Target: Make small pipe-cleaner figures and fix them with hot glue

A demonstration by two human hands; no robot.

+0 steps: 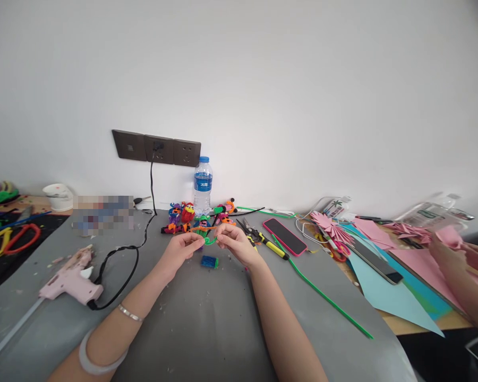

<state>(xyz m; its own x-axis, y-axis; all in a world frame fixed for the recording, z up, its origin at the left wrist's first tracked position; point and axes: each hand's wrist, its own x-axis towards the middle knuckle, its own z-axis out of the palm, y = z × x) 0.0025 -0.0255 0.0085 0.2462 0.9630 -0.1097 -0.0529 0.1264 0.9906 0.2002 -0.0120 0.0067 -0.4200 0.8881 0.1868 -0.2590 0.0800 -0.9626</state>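
Note:
My left hand (182, 248) and my right hand (234, 243) meet above the grey table (207, 329), both pinched on a small piece of twisted pipe cleaners (207, 234) in orange and green. A small blue block (209, 261) lies on the table just below my hands. Behind them stand several colourful pipe-cleaner figures (183, 215) and a water bottle (203, 185).
A pink glue gun (69, 278) with a black cord lies at the left. Pliers (258, 236), a pink-cased phone (284, 236) and a long green pipe cleaner (322, 294) lie to the right. Another person's hands (460, 265) work pink paper at the far right, among coloured sheets.

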